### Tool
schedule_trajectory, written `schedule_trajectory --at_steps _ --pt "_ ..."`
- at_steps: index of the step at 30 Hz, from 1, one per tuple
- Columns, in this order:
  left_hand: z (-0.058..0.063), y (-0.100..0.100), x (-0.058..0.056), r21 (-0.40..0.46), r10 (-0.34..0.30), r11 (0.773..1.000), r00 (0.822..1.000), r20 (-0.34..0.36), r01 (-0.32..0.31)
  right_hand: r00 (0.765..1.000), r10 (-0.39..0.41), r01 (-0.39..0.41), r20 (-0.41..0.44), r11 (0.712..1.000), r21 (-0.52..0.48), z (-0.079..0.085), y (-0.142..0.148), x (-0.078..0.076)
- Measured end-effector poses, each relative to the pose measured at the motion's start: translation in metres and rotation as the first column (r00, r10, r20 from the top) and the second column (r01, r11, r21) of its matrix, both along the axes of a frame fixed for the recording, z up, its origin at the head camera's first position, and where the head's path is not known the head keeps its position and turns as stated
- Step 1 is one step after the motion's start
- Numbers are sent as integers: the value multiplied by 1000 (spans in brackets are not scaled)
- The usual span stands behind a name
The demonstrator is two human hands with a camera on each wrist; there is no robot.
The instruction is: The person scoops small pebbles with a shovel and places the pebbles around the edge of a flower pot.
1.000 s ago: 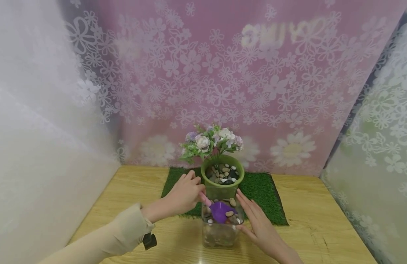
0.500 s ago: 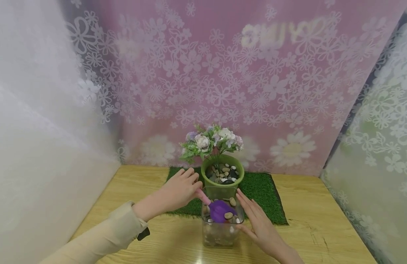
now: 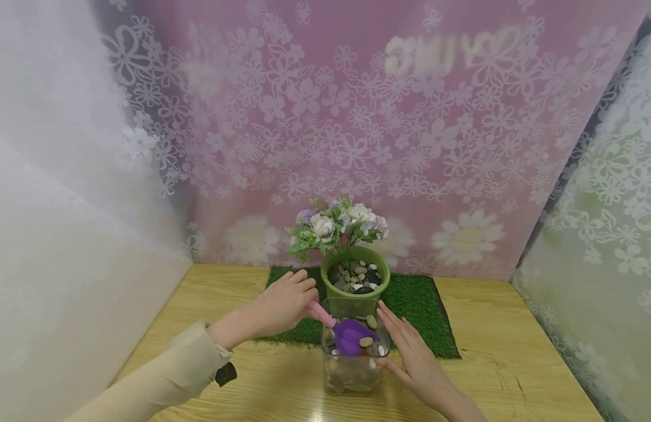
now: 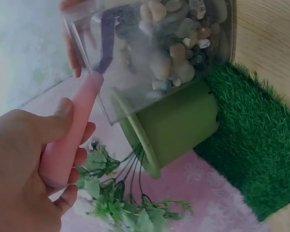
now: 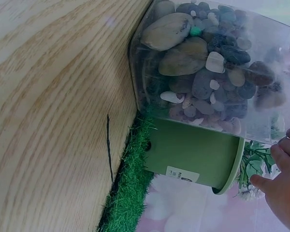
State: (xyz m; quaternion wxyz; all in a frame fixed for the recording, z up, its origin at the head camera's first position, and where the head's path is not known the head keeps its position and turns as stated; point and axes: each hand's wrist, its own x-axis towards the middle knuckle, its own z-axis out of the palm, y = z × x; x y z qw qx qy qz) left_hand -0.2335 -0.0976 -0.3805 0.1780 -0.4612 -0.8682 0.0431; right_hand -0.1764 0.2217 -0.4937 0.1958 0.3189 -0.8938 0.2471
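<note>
My left hand (image 3: 285,302) grips the pink handle of a small trowel, whose purple blade (image 3: 349,337) lies inside a clear container (image 3: 352,357) of pebbles. One tan pebble (image 3: 366,341) sits at the blade's right side. In the left wrist view, thumb and fingers wrap round the pink handle (image 4: 72,130). With fingers nearly straight, my right hand (image 3: 417,363) rests against the container's right side near the rim. Pebbles of mixed sizes (image 5: 183,58) show through its wall in the right wrist view. Part of the blade is hidden by blur in the left wrist view.
Directly behind the container stands a green pot (image 3: 386,278) with pebbles and artificial flowers (image 3: 325,227). Beneath the pot lies a green turf mat (image 3: 420,316) on the wooden table (image 3: 494,351). Patterned curtains (image 3: 357,117) enclose the back and sides.
My left hand has moved slightly left, drawing the trowel a little left within the container, and more of the pink handle shows. My right hand stays in place.
</note>
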Motion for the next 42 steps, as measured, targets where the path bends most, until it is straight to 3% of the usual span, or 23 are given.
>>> schedule_trajectory --at_steps 7,14,20,31,42 --pt "1 -1 8 107 10 994 993 117 -23 1000 13 -13 -5 1000 -6 1 1 0" --pt "1 -6 11 162 33 985 993 117 -52 1000 13 -13 -14 1000 2 -1 2 -2" --pt "11 -22 8 241 30 969 994 110 -56 1000 12 -12 -17 1000 -3 -5 2 -3" --pt "20 -50 8 316 122 930 969 216 -187 1000 16 -16 -17 1000 -3 0 0 -2" --pt "17 -70 3 356 181 899 957 225 -254 1000 5 -5 25 1000 2 0 -2 -1"
